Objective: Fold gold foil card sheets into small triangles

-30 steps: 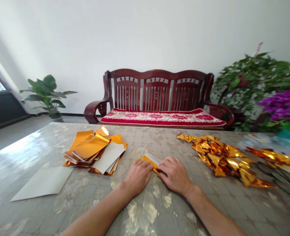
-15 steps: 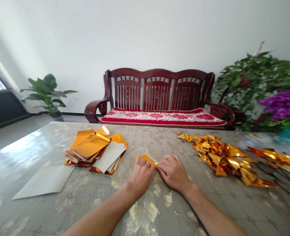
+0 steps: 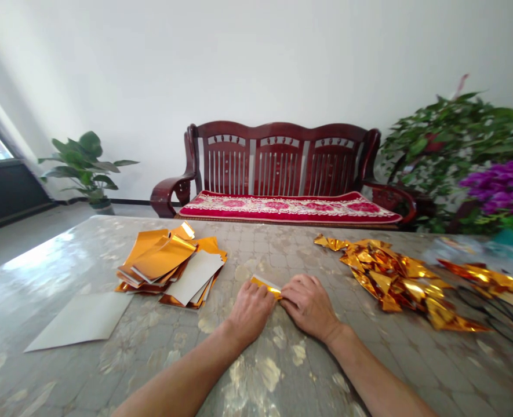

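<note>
I see both hands flat on the table (image 3: 65, 266), close together at its near middle. My left hand (image 3: 250, 310) lies palm down, fingers bent onto a small folded gold paper (image 3: 265, 284), pressing its left part to the table. My right hand (image 3: 309, 304) lies just beside it, fingertips curled on the paper's right end; the two hands nearly touch over it. Only a short gold strip with a pale edge shows beyond the knuckles, so I cannot tell the shape of the fold beneath.

Left of the hands is a loose stack (image 3: 169, 265) of gold and white sheets, and nearer the left edge a single white sheet (image 3: 80, 320) lies flat. Right of the hands is a heap (image 3: 395, 278) of crumpled gold folds. Behind the table stands a dark wooden bench (image 3: 277, 174) with a red cushion.
</note>
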`<state>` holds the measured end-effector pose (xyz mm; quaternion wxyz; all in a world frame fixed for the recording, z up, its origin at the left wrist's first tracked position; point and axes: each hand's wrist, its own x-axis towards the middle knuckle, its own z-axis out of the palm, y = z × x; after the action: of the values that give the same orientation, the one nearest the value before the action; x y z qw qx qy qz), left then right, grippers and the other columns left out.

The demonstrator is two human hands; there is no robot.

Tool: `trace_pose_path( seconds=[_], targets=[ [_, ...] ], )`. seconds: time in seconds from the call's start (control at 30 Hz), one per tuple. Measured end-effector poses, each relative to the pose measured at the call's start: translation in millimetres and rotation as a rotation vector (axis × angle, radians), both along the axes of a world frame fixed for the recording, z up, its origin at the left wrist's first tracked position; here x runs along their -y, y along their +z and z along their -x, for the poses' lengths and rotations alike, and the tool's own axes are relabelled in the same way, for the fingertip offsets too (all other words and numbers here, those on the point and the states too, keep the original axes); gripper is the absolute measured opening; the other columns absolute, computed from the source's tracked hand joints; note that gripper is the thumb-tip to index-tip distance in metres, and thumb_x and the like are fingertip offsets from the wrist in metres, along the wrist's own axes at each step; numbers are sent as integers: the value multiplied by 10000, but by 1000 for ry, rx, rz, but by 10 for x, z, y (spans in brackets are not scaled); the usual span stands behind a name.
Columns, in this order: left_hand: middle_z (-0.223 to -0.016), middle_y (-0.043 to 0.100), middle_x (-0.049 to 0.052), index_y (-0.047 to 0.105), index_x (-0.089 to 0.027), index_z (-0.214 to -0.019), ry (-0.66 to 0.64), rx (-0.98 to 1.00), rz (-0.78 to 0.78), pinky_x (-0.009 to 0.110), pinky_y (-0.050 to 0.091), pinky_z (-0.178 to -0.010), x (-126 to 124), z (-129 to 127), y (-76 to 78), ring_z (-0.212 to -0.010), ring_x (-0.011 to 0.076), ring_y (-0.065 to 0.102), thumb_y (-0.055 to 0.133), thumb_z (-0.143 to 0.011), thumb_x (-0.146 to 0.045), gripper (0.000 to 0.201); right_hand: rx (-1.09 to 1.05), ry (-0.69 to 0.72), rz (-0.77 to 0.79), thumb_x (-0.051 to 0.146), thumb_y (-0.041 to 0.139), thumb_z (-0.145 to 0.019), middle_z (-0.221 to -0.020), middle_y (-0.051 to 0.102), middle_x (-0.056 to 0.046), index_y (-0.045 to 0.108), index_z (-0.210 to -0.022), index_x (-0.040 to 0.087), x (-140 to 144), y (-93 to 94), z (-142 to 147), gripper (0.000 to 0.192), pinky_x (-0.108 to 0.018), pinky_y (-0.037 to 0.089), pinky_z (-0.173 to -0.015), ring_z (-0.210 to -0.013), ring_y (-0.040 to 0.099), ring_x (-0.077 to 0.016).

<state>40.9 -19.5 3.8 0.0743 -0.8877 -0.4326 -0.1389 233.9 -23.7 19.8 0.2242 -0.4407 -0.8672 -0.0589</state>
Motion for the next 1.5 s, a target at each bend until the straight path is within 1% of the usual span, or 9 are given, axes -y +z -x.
trace_pose_path(
  seconds=[0.23,0.4,0.53,0.63,0.73,0.9,1.13,1.3,1.5],
  targets=[
    [-955,631,57,636,-213,-949,18,27,21,385,441,-847,104,9,128,-965,232,551,477,-970,-307,186,-38,-186,-13,199,582,-910,-937,709,-21,718,-912,243,-75,-68,-44,143,-339,363,-825,-943,544,-210],
    [-1047,615,65,616,-216,-1054,59,11,94,371,478,-842,143,-19,122,-991,239,547,526,-944,-324,178,-83,-316,53,268,579,-921,-856,680,-31,726,-838,238,-48,-81,-1,171,-302,379,-789,-883,568,-192],
    [-994,619,92,626,-186,-1015,20,-37,128,369,493,-839,189,-73,108,-979,243,557,449,-965,-221,187,-115,-392,109,320,570,-930,-875,678,-29,722,-829,250,-53,-90,50,196,-293,376,-770,-887,577,-191],
    [-1047,615,80,605,-194,-1054,61,-40,234,329,513,-799,236,-95,146,-970,224,570,420,-946,-125,225,-138,-442,166,311,599,-898,-889,682,-11,709,-811,257,-80,-91,95,151,-289,365,-749,-886,574,-194],
    [-1084,609,67,588,-196,-1068,81,-50,326,317,533,-789,274,-97,211,-990,220,579,409,-936,-94,245,-155,-460,218,284,604,-875,-907,682,3,696,-805,261,-95,-74,123,118,-278,354,-744,-904,569,-189],
    [-1091,613,84,602,-173,-1070,97,-84,336,330,557,-788,310,-114,290,-1011,245,588,420,-921,-83,252,-128,-497,280,266,558,-887,-940,670,-11,679,-841,252,-57,-20,101,130,-270,336,-729,-930,567,-183],
    [-1086,612,100,608,-152,-1095,125,-117,323,318,566,-792,370,-152,315,-1017,249,596,429,-877,-40,304,-97,-494,300,280,550,-890,-908,657,-12,641,-791,235,24,-2,160,141,-267,315,-700,-904,576,-170],
    [-1100,606,107,611,-142,-1097,128,-136,366,319,552,-835,397,-166,354,-1030,247,599,441,-841,-11,334,-109,-512,373,258,506,-902,-896,694,1,629,-835,235,7,42,175,142,-268,296,-648,-828,607,-152],
    [-1109,598,103,607,-153,-1074,145,-88,406,326,533,-868,389,-164,333,-1037,239,604,441,-844,-16,315,-46,-515,418,304,517,-901,-893,707,-20,623,-824,226,8,75,149,153,-271,278,-628,-826,624,-173]
  ],
)
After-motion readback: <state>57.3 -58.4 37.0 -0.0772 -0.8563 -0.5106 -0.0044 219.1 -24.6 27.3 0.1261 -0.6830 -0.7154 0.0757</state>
